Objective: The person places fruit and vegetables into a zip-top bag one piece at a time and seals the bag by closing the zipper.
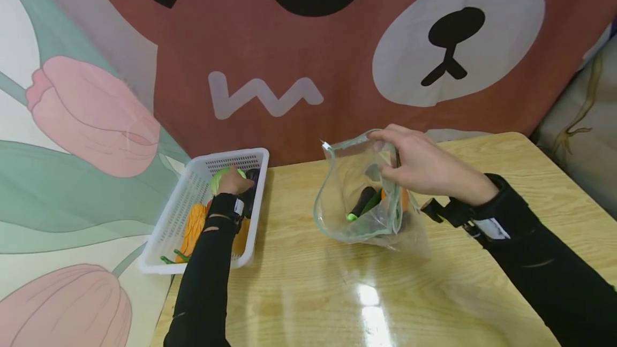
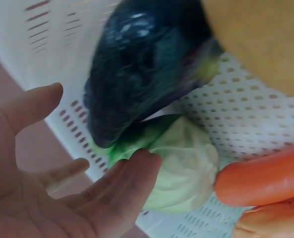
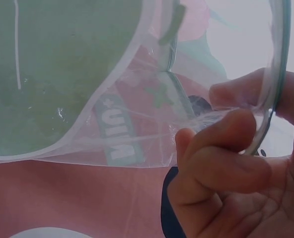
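My left hand [image 1: 233,181] reaches into the far end of the white basket, over a green cabbage [image 1: 219,178]. In the left wrist view its fingers are spread, the fingertips overlapping the cabbage [image 2: 186,163] and the thumb apart. A dark eggplant [image 2: 142,59] lies beside the cabbage. My right hand [image 1: 409,157] pinches the rim of a clear zip bag [image 1: 337,197], whose mouth gapes toward the left. Inside the bag are a dark vegetable with a bright green end [image 1: 362,201] and something orange [image 1: 404,197]. In the right wrist view, thumb and fingers [image 3: 221,173] grip the bag's edge.
The white perforated basket [image 1: 168,229] stands at the table's left side. It also holds a wrinkled orange vegetable [image 1: 194,224], green peppers [image 1: 180,255] and a carrot-like orange piece [image 2: 261,178]. A printed cloth [image 1: 289,138] hangs behind the wooden table [image 1: 299,293].
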{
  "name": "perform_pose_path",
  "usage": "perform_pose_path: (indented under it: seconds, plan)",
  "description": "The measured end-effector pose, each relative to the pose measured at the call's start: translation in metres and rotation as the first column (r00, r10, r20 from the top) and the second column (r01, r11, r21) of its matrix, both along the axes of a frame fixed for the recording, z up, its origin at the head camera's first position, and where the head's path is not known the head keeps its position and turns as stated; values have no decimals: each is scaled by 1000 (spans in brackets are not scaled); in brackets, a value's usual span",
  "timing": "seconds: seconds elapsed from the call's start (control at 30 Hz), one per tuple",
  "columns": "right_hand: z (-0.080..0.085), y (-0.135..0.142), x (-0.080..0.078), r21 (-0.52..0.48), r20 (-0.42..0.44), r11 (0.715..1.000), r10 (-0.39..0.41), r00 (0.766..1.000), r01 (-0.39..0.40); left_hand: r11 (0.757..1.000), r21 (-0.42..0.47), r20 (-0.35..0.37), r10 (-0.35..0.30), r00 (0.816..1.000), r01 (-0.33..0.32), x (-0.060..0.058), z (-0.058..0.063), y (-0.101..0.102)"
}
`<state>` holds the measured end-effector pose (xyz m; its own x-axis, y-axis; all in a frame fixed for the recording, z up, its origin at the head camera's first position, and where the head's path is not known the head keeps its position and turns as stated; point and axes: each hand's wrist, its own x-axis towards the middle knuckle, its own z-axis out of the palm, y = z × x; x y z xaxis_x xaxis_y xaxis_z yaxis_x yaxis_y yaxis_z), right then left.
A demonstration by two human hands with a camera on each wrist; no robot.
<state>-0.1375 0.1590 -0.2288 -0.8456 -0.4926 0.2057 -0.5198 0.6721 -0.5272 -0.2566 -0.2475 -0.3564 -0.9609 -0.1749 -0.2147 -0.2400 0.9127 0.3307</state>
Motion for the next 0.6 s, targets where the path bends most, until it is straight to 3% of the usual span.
perform_pose_path:
  seconds: [0.33,0.6]
  plan:
    - [1,2,2,1,-11,1000,-4,1000,4,999,-31,-22,33,999,-34,1,-13,5]
    - [-1,3,2,-12,-3,1000,2,1000,-2,999,-21,12,36,999,-36,-5,-26,-2]
